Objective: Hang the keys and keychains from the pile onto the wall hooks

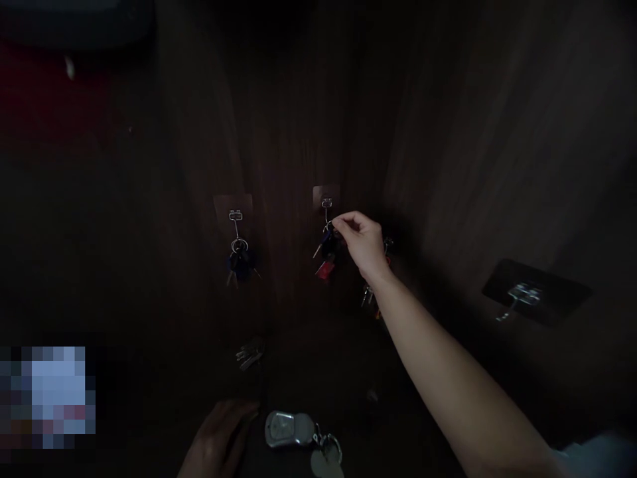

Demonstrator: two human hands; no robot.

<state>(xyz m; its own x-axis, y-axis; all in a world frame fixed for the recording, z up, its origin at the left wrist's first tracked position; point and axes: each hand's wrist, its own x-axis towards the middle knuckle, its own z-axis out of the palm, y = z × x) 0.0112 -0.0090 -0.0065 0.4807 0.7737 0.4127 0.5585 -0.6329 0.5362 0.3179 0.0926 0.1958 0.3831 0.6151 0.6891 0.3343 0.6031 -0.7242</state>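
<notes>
Right hand (pixel 362 243) pinches a key bunch (pixel 326 255) at the dark wooden wall (pixel 288 119); left hand (pixel 219 441) rests flat below.

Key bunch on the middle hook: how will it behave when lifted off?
Likely floppy: the key bunch dangles loose from its ring below the middle hook, so the keys should swing and splay. Probably light, since the right hand pinches it with fingertips only. Hard metal, unlikely fragile.

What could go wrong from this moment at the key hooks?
The right hand pinches the key bunch only by fingertips at the middle hook; it might slip and drop. In such dim light, the ring could miss the hook. The left hand rests beside a silver key fob, which it might knock.
</notes>
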